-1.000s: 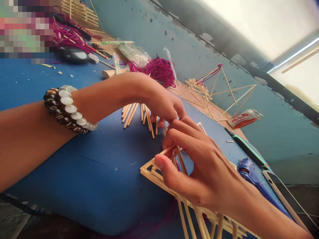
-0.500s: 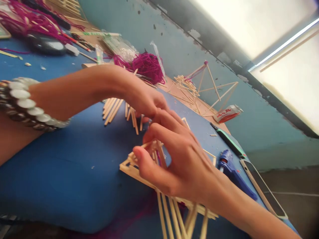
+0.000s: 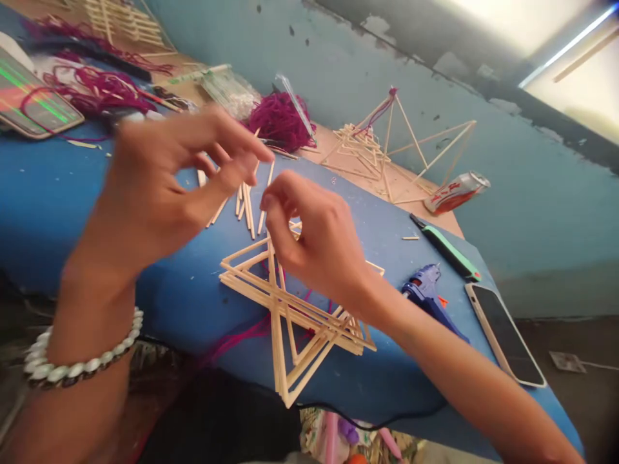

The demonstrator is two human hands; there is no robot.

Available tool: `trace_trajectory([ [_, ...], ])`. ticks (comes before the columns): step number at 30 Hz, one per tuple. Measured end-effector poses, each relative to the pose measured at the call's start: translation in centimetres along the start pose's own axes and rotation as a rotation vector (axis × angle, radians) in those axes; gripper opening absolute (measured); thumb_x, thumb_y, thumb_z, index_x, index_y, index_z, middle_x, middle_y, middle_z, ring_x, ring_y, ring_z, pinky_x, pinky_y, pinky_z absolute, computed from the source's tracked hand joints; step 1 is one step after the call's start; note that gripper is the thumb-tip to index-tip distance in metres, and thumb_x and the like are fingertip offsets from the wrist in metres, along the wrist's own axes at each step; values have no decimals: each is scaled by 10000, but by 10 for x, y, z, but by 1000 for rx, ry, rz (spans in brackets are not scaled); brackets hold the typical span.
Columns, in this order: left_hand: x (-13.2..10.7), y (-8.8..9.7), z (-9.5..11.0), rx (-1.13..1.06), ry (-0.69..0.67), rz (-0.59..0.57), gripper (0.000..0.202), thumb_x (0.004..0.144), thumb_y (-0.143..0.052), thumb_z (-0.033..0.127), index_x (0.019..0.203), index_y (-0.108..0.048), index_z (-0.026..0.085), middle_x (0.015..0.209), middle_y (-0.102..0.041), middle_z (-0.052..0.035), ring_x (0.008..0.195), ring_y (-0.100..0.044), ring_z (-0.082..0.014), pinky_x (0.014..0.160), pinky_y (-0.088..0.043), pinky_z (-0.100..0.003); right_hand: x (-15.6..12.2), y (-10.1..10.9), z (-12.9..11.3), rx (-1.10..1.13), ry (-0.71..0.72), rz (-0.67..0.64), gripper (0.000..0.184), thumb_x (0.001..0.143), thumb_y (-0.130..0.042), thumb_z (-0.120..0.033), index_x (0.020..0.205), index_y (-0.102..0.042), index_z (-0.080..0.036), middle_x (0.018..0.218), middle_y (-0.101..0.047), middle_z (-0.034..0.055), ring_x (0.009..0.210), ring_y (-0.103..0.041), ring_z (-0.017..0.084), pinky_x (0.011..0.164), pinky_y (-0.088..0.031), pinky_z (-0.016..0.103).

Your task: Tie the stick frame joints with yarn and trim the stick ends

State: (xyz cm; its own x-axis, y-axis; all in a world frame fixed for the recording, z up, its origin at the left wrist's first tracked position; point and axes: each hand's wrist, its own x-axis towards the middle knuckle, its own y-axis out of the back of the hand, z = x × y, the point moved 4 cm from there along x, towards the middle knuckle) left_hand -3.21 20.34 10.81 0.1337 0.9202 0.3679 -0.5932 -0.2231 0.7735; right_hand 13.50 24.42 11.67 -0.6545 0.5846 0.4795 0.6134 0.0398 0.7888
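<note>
Item 1. Stick frame [image 3: 290, 309]: a star shape of pale wooden sticks in layered triangles. It lies flat on the blue table [image 3: 72, 206] near the front edge, with one point jutting over the edge at 6 o'clock. Strands of magenta thread [image 3: 242, 332] trail from under it toward 8 o'clock.

Item 2. Right hand [image 3: 314, 238]: it sits over the upper part of the frame, at the frame's 12 o'clock. The fingers are curled inward with the tips bunched together. Whether they pinch a stick cannot be told.

Item 3. Left hand [image 3: 164, 187]: it is held above the table at 10 o'clock of the frame, apart from the frame, and is blurred. Thumb and forefinger are brought close together and the other fingers are extended. Whether anything is pinched cannot be told. A beaded bracelet [image 3: 72, 367] is on the wrist.

Item 4. Loose sticks [image 3: 244, 203]: a scattered group on the table between the two hands.

Item 5. Yarn ball [image 3: 278, 119]: magenta, at 12 o'clock of the loose sticks.

Item 6. Pyramid frame [image 3: 396, 142]: thin sticks, standing upright at 1 o'clock of the star.

Item 7. Drink can [image 3: 454, 192]: it lies on its side just beside the pyramid, at the pyramid's 4 o'clock.

Item 8. Glue gun [image 3: 425, 293]: blue, at 3 o'clock of the star.

Item 9. Phone [image 3: 505, 335]: dark screen up, at 4 o'clock of the glue gun.
</note>
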Motion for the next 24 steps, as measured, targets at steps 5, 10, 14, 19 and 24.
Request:
trace_trajectory([
  [5,-2,-11,38,-6,-67,96,208,1037,-540,379,1185,-684,356,1136,-736,65,979,-660,-158,933,-506,-337,15,65,5,-144,-201,16,223,1026,-435,-150,895,-613,-178,810,-633,-29,756,-597,90,689,-470,289],
  [10,-25,-38,77,19,-425,-207,125,989,-615,310,1089,-681,346,1088,-762,30,1036,-690,-224,922,-535,-410,-41,106,-6,-301,-129,-27,253,1019,-496,-222,824,-653,-188,744,-568,-57,743,-544,90,754,-477,374],
  [14,-35,-59,84,57,-459,-357,253,1041,-526,385,1181,-689,250,1144,-772,-59,1023,-707,-276,871,-534,-463,-115,83,-6,-85,-54,-274,132,991,-623,-259,1109,-658,-212,1174,-718,73,1084,-633,197,937,-584,417],
  [19,-35,-69,89,87,-399,-342,237,1000,-576,418,1098,-698,241,1042,-785,-53,965,-712,-300,858,-506,-482,-150,61,10,-206,140,-79,271,948,-662,-154,1218,-659,-167,1246,-747,142,1216,-685,265,1006,-626,470],
  [24,-37,-71,92,40,-323,-321,123,990,-583,322,1007,-671,238,994,-787,-7,921,-728,-254,885,-476,-451,-148,48,10,-358,300,-4,266,954,-698,-169,1213,-677,-107,1167,-785,149,1187,-714,296,984,-650,459],
])
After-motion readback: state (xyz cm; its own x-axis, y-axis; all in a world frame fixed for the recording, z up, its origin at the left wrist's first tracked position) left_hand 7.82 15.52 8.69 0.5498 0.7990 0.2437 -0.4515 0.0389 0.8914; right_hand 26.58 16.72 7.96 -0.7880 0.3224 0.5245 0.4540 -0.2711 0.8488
